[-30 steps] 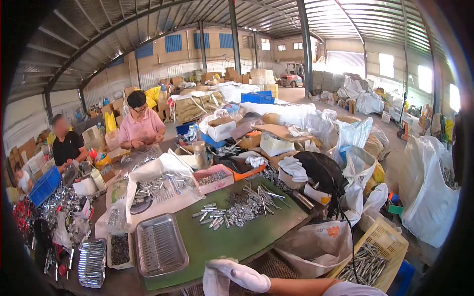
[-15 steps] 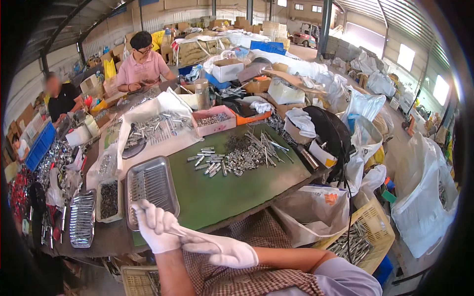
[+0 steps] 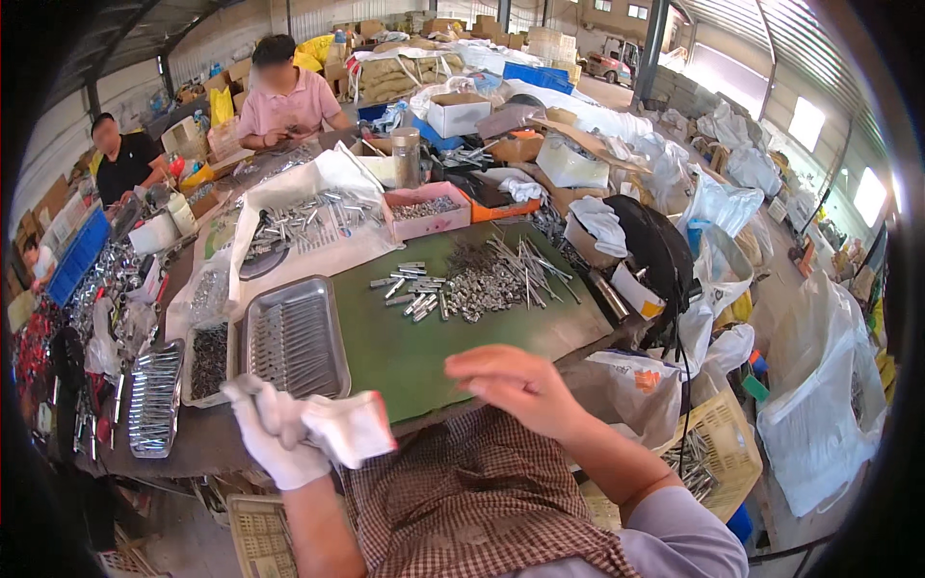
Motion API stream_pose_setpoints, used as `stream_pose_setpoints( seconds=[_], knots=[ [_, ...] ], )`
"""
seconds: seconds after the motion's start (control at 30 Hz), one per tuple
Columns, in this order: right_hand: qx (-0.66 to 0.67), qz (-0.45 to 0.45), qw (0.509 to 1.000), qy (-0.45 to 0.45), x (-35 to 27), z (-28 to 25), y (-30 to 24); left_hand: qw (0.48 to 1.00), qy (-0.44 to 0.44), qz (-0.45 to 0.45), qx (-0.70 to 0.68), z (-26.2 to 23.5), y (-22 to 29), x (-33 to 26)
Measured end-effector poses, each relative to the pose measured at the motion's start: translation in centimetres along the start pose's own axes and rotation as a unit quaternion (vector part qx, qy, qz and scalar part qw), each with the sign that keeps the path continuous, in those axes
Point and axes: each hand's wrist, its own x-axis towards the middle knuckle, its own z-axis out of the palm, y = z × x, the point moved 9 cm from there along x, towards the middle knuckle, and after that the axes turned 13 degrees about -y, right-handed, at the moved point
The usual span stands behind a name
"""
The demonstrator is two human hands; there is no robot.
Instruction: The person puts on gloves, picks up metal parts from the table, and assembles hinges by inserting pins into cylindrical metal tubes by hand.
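My left hand (image 3: 279, 438) wears a white knit glove and is closed on a second white glove (image 3: 349, 430), whose red-edged cuff points right. It is just in front of a metal tray (image 3: 344, 376) of neatly rowed slim metal pieces. My right hand (image 3: 511, 380) is bare and somewhat blurred, fingers stretched out, with nothing in it, above the front edge of the green work mat (image 3: 385, 366). Farther back on the mat lie a heap of small metal parts (image 3: 487, 294), several short metal cylinders (image 3: 421, 301) and long thin rods (image 3: 525, 270).
A smaller tray of metal pieces (image 3: 157, 400) and a box of dark small parts (image 3: 231, 364) stand left. A pink box (image 3: 429, 220) sits behind the mat. Yellow crates (image 3: 742, 443) and white sacks (image 3: 819, 405) are on the right. Two people work across the table.
The white glove has come off my right hand and is now in my left. My bare right hand has moved up and right, apart from the left. The view has shifted slightly.
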Motion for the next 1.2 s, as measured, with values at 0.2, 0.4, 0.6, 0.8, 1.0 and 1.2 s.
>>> stream_pose_setpoints(
  seconds=[0.2, 0.4, 0.6, 0.8, 1.0, 1.2],
  knots=[
    [0.283, -0.309, 0.901, 0.117, -0.6, -3.4, -9.6, 0.959, -0.043, -0.272, 0.061, 2.4, -11.0, -6.7],
    [0.330, -0.490, 0.807, -0.019, -0.2, 0.5, -17.8, 0.923, -0.080, -0.364, 0.098, 1.8, -14.4, -10.0],
    [0.419, -0.438, 0.795, 0.023, 0.1, 1.6, -16.9, 0.923, -0.057, -0.368, 0.094, 1.3, -14.1, -10.0],
    [0.521, -0.395, 0.755, 0.049, -0.2, 3.8, -16.4, 0.924, -0.055, -0.365, 0.098, 2.2, -14.5, -10.1],
    [0.586, -0.353, 0.728, 0.037, 0.0, 5.0, -15.3, 0.918, -0.034, -0.380, 0.109, 1.1, -14.5, -10.7],
    [0.536, -0.352, 0.767, 0.034, 0.3, 4.2, -14.6, 0.920, -0.050, -0.371, 0.116, 1.5, -14.3, -10.4]
  ],
)
